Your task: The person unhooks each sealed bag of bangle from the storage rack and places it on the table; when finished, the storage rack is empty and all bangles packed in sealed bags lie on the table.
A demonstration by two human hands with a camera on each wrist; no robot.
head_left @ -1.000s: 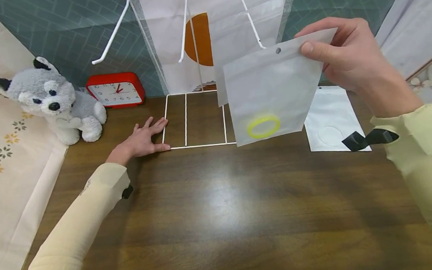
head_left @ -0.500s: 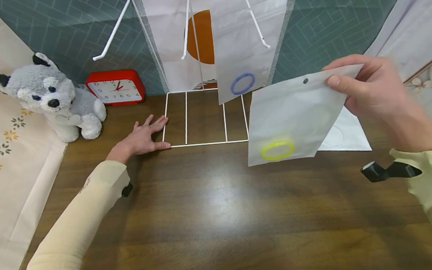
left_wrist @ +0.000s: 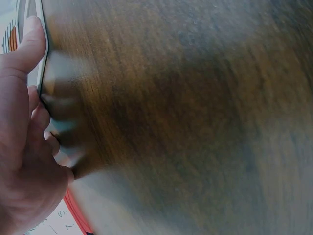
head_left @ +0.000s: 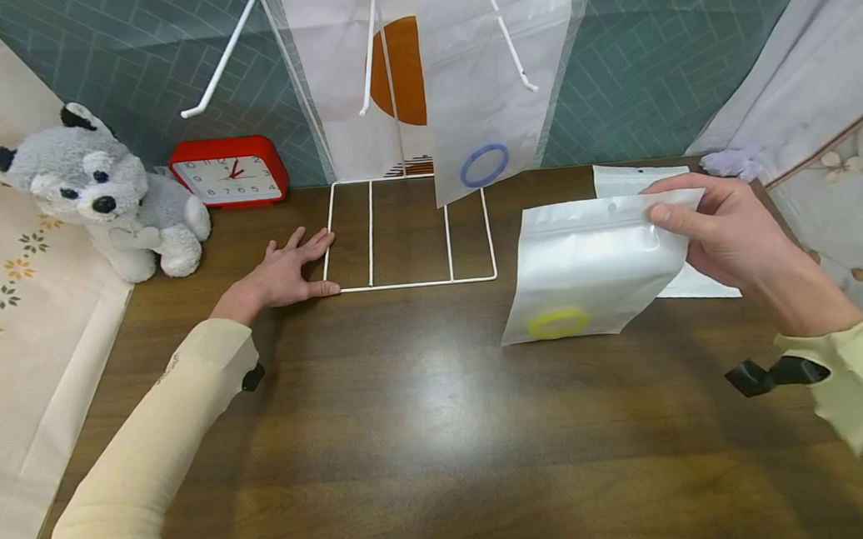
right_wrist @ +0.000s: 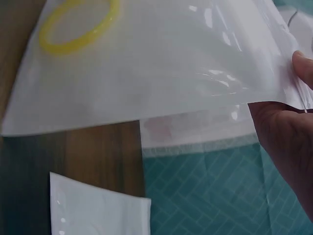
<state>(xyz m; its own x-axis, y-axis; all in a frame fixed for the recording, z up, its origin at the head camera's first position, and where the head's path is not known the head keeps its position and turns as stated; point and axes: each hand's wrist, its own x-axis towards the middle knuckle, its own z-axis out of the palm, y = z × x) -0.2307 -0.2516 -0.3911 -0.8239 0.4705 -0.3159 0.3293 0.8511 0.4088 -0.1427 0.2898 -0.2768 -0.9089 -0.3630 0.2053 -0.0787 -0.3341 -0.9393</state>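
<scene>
My right hand point(head_left: 730, 240) pinches the top right corner of a white zip bag point(head_left: 589, 267), thumb in front. Inside, near the bottom, shows a yellow ring point(head_left: 558, 322); in the right wrist view the yellow ring point(right_wrist: 73, 46) shows through the plastic. Behind the held bag, a second white bag point(head_left: 703, 285) lies partly covered on the table. My left hand point(head_left: 282, 276) rests with spread fingers at the left end of the white wire stand's base point(head_left: 417, 285). From the stand's right prong point(head_left: 509, 34) hangs a clear-fronted bag point(head_left: 459, 125) holding a blue ring point(head_left: 484, 165).
The stand's left prong point(head_left: 221, 59) and middle prong point(head_left: 369, 52) carry no bag. A red clock point(head_left: 229, 173) and a plush husky point(head_left: 118, 199) stand at the back left of the wooden table point(head_left: 413, 438). A tiled backdrop point(head_left: 642, 63) rises behind.
My right hand has moved down and slightly right from near the right prong, bringing the yellow-ring bag low over the table. The hanging blue ring came into view. My left hand stayed put.
</scene>
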